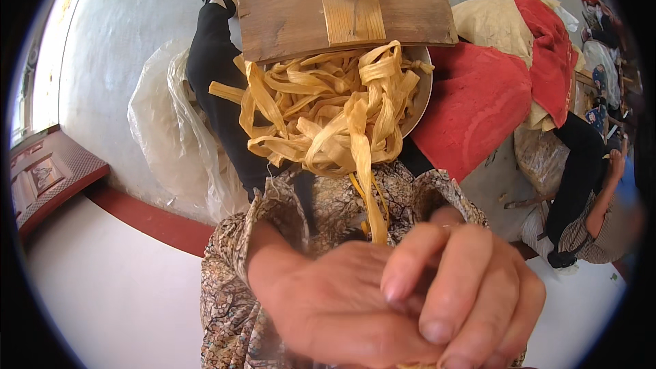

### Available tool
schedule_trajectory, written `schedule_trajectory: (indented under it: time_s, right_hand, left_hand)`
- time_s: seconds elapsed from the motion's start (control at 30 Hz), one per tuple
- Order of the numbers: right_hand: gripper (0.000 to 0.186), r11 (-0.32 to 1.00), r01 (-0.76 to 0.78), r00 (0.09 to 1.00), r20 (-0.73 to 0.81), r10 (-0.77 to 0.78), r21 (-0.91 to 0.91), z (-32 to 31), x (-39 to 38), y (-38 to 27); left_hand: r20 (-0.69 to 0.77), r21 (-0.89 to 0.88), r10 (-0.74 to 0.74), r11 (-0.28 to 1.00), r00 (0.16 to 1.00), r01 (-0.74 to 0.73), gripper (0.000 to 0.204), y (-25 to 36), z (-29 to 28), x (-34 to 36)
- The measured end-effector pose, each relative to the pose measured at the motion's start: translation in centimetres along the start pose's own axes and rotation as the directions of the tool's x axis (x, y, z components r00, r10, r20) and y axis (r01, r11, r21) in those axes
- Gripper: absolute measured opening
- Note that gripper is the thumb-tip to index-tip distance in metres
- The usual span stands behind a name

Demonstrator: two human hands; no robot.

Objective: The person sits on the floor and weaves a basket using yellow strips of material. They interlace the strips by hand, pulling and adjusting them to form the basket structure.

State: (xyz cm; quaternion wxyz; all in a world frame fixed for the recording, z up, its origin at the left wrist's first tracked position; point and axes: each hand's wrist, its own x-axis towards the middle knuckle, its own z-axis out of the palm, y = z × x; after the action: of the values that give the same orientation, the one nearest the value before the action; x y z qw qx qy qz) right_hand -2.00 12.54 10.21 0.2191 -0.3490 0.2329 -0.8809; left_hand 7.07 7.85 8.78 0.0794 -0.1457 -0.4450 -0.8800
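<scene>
Close in front of me, my left hand (324, 304) and my right hand (475, 287) press together, the right fingers curled over the left fingertips. A flat, pale-yellow fibrous strip (360, 143) runs from the heap towards me and passes behind my hands. A bit of yellow also shows below the fingers at the lower edge. Both hands look closed on the strip, though their grip is mostly hidden. Beyond them, a heap of similar loose strips (301, 89) fills a round, pale-rimmed bowl (425, 92) on my lap, some hanging over the edge.
A wooden board (280, 14) with an upright block and metal spike (354, 10) lies across the bowl's far side. Red cloth (478, 96) is at right, a clear plastic bag (164, 123) at left. Another person (601, 219) sits at far right. A carved wooden piece (51, 178) stands left.
</scene>
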Motion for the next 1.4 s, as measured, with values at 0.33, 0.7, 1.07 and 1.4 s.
schedule_trajectory:
  time_s: [0.33, 0.7, 1.07, 1.4]
  right_hand:
    - [0.019, 0.942, -0.262, 0.951, 0.111, 0.289, -0.207, -1.9, -1.3, -1.5]
    - [0.016, 0.841, -0.146, 0.904, 0.274, 0.327, -0.521, -8.5, -0.7, -0.8]
    - [0.026, 0.579, -0.284, 0.935, -0.089, 0.342, -0.764, -13.3, -0.2, -1.1]
    - [0.027, 0.361, -0.438, 0.639, -0.003, 0.769, -0.823, -13.2, 4.2, 1.3]
  left_hand:
    - [-0.556, 0.019, 0.489, 0.816, 0.672, -0.577, 0.023, 1.2, 2.6, 2.7]
    - [0.297, -0.183, 0.203, 0.971, 0.933, -0.153, 0.024, -0.7, -7.7, -0.9]
    - [-0.213, 0.967, 0.282, 0.198, 0.935, 0.161, 0.014, 0.3, -10.2, -1.2]
    - [-0.317, 0.939, 0.171, 0.193, 0.933, 0.283, 0.009, -3.1, -12.8, 0.6]
